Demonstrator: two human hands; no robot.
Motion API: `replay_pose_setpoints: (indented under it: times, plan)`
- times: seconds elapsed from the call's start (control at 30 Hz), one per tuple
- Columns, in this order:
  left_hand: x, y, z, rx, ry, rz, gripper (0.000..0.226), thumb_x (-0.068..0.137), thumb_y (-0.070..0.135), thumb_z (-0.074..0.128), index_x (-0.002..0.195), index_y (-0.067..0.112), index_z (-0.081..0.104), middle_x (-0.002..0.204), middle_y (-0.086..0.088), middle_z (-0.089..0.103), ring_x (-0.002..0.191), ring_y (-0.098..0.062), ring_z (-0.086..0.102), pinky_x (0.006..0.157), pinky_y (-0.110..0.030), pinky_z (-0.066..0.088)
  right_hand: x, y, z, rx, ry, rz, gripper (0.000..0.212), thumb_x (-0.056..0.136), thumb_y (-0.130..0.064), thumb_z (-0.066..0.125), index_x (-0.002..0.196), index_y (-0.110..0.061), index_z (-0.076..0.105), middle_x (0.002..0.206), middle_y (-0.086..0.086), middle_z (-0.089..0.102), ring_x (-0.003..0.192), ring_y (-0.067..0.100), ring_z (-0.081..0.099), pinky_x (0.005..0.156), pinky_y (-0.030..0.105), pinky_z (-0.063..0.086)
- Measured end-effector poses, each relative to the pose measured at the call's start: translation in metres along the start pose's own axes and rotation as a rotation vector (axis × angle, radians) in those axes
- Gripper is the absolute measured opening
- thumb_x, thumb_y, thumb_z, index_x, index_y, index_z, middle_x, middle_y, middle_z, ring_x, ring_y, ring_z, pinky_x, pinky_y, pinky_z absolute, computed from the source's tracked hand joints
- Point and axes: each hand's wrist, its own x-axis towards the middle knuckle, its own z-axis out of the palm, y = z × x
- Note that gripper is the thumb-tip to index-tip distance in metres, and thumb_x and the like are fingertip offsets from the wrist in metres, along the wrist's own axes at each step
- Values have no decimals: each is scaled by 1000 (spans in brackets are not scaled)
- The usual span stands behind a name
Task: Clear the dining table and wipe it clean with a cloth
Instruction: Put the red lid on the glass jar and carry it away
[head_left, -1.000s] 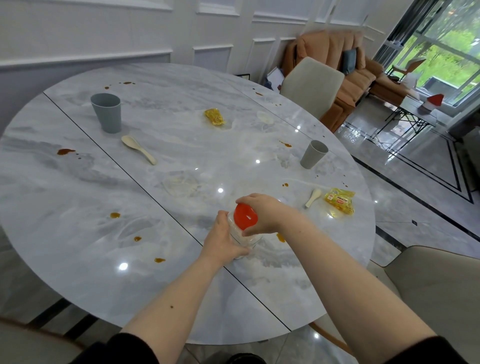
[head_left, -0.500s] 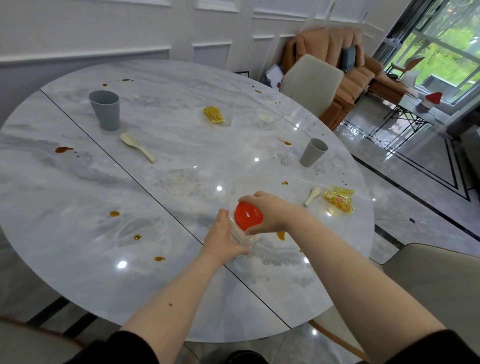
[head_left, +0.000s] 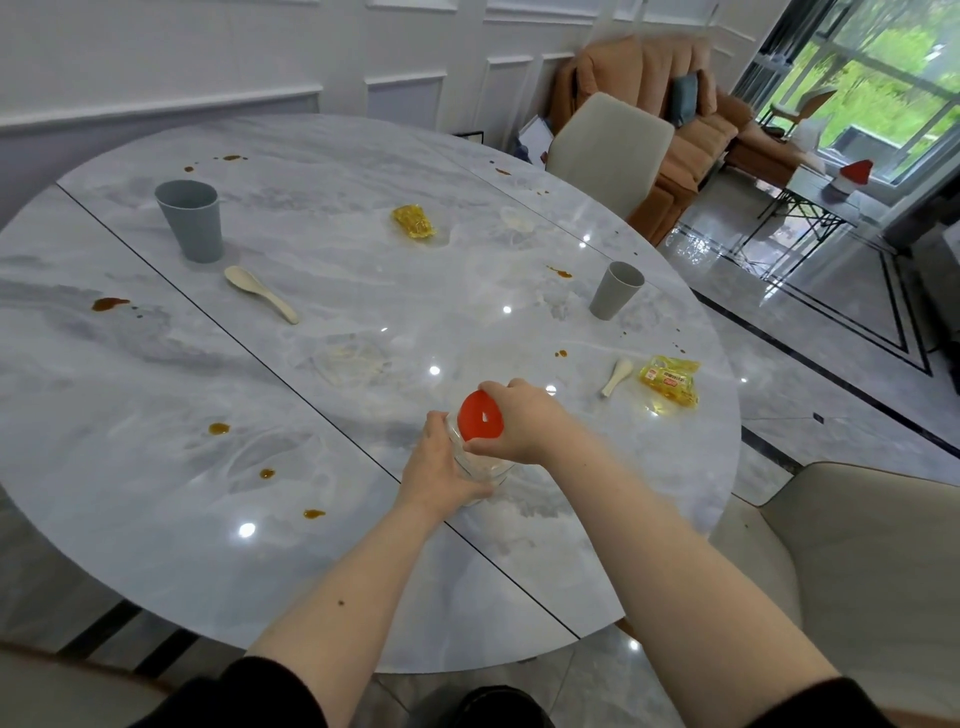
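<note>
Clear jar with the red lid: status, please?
Left hand grips clear plastic jar; right hand grips its red lid. Jar on marble table. Cups, spoons, wrappers, stains uncleared.

Almost nothing here can be read. The only print in sight is on the yellow snack packet (head_left: 669, 385) lying at the right edge of the marble table (head_left: 156, 467), just right of the small cream spoon (head_left: 618, 375): it carries a small red mark and a line of dark lettering along its top, both too small and blurred to make out. The other yellow packet (head_left: 414, 222), farther back near the middle of the table, shows no legible print. The red lid (head_left: 481, 421) has only a white glint on it, no lettering that can be told
</note>
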Motion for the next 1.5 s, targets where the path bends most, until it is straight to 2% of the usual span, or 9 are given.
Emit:
replay_pose_setpoints:
  times: [0.17,0.4,0.67,0.83,0.97,1.1,1.27,1.4,1.5]
  plan:
    - [-1,6,-2,-10,-1,13,84,44,31,88,107,24,34,104,5,54,92,-13,59,74,-29,54,-7,3,5,95,7,24,84,78,-53,65,146,-24,25,139,6,40,123,27,45,98,36,43]
    - [-8,33,-14,-88,95,28,81,48,20,91,104,18,33,104,1,52,91,-14,54,65,-8,39,-32,17,1,734,161,149,61,95,-45,44,146,-14,31,149,5,36,135,18,37,109,29,27]
    - [-34,97,-47,-78,201,140,83,49,15,90,114,13,38,104,5,52,93,-9,52,63,-3,38,-63,5,-15,1192,311,117,41,99,-49,26,123,-29,53,123,-10,55,116,8,48,104,29,36]
    - [-61,118,-79,-32,292,174,81,49,18,90,111,13,39,105,3,54,95,-13,54,77,-21,42,-77,-22,-32,1284,357,7,41,102,-38,25,106,-22,62,106,-6,65,97,3,58,87,21,45]
    - [-86,134,-112,-4,356,209,81,50,20,90,113,12,40,105,4,52,97,-11,52,78,-20,38,-83,-55,-42,1308,388,-57,40,102,-39,26,104,-21,62,101,-8,64,93,2,58,78,17,45]
    - [-114,140,-151,30,432,224,87,52,25,89,121,12,39,108,7,50,99,-10,49,81,-20,38,-92,-97,-47,1432,346,-163,42,101,-43,22,101,-28,62,104,-11,64,97,-1,58,80,18,45]
    - [-165,139,-193,-4,569,222,93,53,28,89,125,13,32,113,4,48,104,-11,48,88,-22,39,-115,-156,-47,1468,384,-295,40,101,-39,31,118,-17,60,114,-4,65,104,6,59,81,15,47]
    - [-227,137,-234,-22,679,226,92,55,26,89,126,10,33,114,4,47,102,-9,47,86,-19,37,-147,-214,-48,1497,333,-410,37,102,-31,33,111,-8,60,105,3,66,92,9,61,72,16,48]
    - [-291,132,-269,0,766,216,90,54,26,90,124,9,36,113,4,47,103,-9,48,86,-20,38,-188,-265,-43,1498,262,-472,38,101,-33,33,112,-7,59,108,5,63,94,12,58,74,20,47]
